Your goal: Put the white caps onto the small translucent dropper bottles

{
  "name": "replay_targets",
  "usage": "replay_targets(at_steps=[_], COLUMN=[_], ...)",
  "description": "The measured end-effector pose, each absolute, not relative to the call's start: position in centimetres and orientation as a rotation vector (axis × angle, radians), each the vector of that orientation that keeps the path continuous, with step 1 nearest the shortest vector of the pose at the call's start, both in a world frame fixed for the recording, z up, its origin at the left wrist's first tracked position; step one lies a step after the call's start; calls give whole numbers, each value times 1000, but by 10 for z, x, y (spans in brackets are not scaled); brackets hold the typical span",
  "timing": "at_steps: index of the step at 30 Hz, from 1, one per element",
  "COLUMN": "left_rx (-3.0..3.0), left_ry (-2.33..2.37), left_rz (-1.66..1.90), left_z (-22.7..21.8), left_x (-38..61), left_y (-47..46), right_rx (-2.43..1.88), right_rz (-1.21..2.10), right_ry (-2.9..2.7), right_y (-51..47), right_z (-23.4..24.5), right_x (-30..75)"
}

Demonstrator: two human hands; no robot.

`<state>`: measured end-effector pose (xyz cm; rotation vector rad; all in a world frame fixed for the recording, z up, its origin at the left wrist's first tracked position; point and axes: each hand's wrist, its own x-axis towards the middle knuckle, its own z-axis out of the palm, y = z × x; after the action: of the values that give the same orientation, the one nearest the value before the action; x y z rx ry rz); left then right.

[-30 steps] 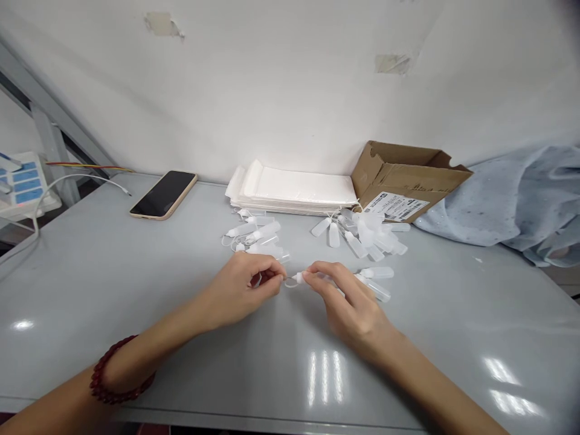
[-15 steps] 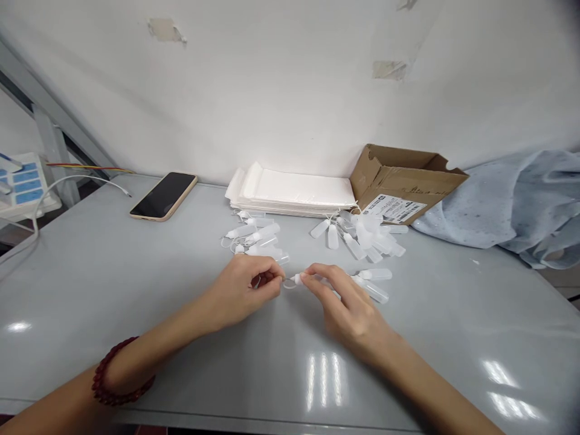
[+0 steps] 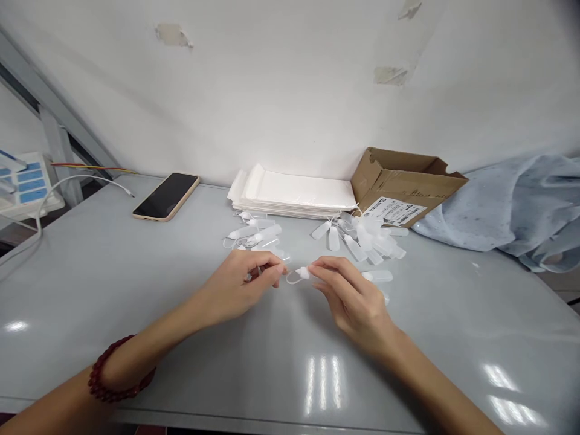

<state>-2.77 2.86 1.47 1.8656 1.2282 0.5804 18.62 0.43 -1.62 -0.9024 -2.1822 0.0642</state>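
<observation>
My right hand [image 3: 351, 293] pinches a small translucent dropper bottle by its body, just behind the white cap [image 3: 303, 273]. The bottle's body is mostly hidden by the fingers. From the cap a thin needle tip and a white loop strap point toward my left hand [image 3: 251, 284]. That hand's thumb and fingers are pressed together near the tip, and what lies between them is too small to make out. More dropper bottles [image 3: 267, 233] lie beyond my left hand, others [image 3: 378, 276] lie just past my right hand, and a heap of bottles [image 3: 371, 235] sits further back.
A stack of white padded envelopes [image 3: 303, 190] lies against the wall, beside an open cardboard box [image 3: 403, 187]. Pale blue cloth [image 3: 498, 205] is bunched at the right. A phone [image 3: 167, 196], a white cable [image 3: 90, 177] and a white device with blue labels [image 3: 31, 187] are at the left.
My right hand has shifted slightly up and right with the bottle, and the gap between the hands has widened a little. The strap loop shows more clearly. The view has shifted slightly.
</observation>
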Motion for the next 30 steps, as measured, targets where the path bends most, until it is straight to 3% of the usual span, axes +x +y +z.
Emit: replay_targets(at_steps=[24,30], left_rx=[1923,1716], left_ry=[1068,1420], left_rz=[381,808], left_z=[18,24], left_x=[-35,-62], left_y=[36,61], right_rx=[-907,-1179], right_rz=[293,80], right_ry=[-2300,-2344], right_y=[-2,10], right_z=[-15,-15], right_x=[183,194])
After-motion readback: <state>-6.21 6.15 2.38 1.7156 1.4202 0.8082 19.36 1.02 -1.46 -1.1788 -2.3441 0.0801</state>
